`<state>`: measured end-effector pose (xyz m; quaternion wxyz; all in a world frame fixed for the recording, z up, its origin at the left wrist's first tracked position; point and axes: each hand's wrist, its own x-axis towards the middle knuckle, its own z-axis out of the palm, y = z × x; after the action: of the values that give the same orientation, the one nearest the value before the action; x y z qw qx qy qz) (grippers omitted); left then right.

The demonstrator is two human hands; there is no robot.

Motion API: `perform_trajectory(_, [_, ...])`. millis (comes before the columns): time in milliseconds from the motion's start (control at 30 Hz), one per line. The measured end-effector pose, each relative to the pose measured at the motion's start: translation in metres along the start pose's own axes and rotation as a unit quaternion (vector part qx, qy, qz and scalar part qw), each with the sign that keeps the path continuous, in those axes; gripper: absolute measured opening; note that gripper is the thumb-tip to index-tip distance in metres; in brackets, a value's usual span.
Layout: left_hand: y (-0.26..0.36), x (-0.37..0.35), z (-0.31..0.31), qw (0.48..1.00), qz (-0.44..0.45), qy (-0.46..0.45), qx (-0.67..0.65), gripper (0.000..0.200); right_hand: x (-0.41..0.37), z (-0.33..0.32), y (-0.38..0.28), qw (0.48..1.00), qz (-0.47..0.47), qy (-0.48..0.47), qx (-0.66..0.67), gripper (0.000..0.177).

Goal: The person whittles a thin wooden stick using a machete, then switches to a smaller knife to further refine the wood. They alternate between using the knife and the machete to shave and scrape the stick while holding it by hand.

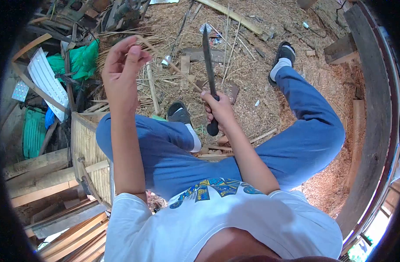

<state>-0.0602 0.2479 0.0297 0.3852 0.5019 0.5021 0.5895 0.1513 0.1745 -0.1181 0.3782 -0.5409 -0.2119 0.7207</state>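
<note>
right grip (217,109) fisted on knife (207,56); left grip (121,65) pinching bamboo strip (165,61) left of knife. a slip could cut my fingers.

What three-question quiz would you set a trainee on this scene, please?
1. True or false: the right hand grips the knife by its handle, with the blade pointing away from the body.
2. What does the raised left hand pinch between its fingers? A: a thin strip. B: a green bag. C: a shoe.
3. Fill in the missing word: the person's trousers are ____ in colour.
Key: 1 true; 2 A; 3 blue.
</note>
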Motion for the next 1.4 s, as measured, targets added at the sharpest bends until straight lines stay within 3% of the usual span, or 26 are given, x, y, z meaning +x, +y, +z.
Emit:
perform_trajectory(133, [-0.007, 0.001, -0.002, 0.997, 0.026, -0.046, -0.060, 0.023, 0.016, -0.008, 0.007, 1.000, -0.007, -0.026, -0.012, 0.024])
perform_trajectory(233, [0.001, -0.008, 0.014, 0.991, -0.002, -0.040, -0.130, 0.028, 0.022, -0.017, 0.007, 0.999, -0.029, -0.033, -0.008, 0.024])
perform_trajectory(567, [-0.007, -0.017, 0.032, 0.995, 0.008, -0.085, 0.060, 0.042, 0.027, -0.041, 0.014, 0.998, -0.042, 0.026, -0.048, 0.023])
perform_trajectory(767, [-0.006, -0.018, 0.037, 0.995, 0.067, -0.060, 0.037, 0.034, 0.029, -0.043, 0.018, 0.996, -0.056, 0.018, -0.063, 0.023])
perform_trajectory(867, [-0.014, -0.013, 0.028, 0.988, 0.095, -0.092, 0.083, 0.027, 0.030, -0.044, 0.020, 0.993, -0.076, 0.016, -0.087, 0.023])
perform_trajectory(967, [-0.010, -0.017, 0.032, 0.987, 0.087, -0.081, 0.104, 0.020, 0.029, -0.044, 0.020, 0.991, -0.082, 0.015, -0.104, 0.023])
perform_trajectory(1167, [-0.001, -0.018, 0.038, 0.998, 0.046, -0.028, 0.024, 0.019, 0.028, -0.047, 0.018, 0.995, -0.074, 0.008, -0.069, 0.023])
perform_trajectory(1400, [-0.005, -0.019, 0.036, 0.996, 0.017, -0.080, 0.045, 0.021, 0.030, -0.049, 0.017, 0.997, -0.075, 0.014, -0.032, 0.024])
